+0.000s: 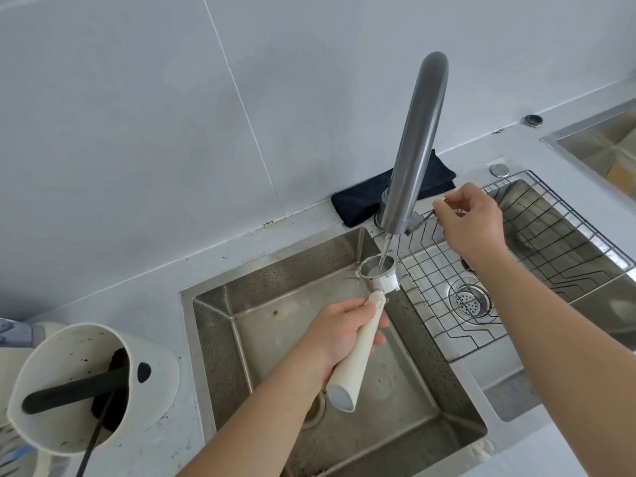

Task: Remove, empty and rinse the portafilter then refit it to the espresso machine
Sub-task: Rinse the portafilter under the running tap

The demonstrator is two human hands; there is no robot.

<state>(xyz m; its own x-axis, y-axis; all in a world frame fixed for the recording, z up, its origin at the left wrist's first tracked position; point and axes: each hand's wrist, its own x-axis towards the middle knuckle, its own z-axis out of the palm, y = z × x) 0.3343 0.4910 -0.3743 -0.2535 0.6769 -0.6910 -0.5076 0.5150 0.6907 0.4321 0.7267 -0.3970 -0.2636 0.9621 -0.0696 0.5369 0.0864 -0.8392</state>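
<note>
Fingers (347,318) grip portafilter (364,325) under running tap (413,142).

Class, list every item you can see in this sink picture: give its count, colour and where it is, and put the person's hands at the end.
portafilter: 1, steel basket with cream handle, over the left sink under the water stream
tap: 1, grey, between the sinks, running
left sink: 1, steel, centre
right sink: 1, steel, holds the rack
wire rack: 1, metal, in the right sink
cloth: 1, dark, folded behind the tap
knock box: 1, cream with black bar, counter at left
left hand: grips the portafilter handle
right hand: pinches the tap lever
</note>
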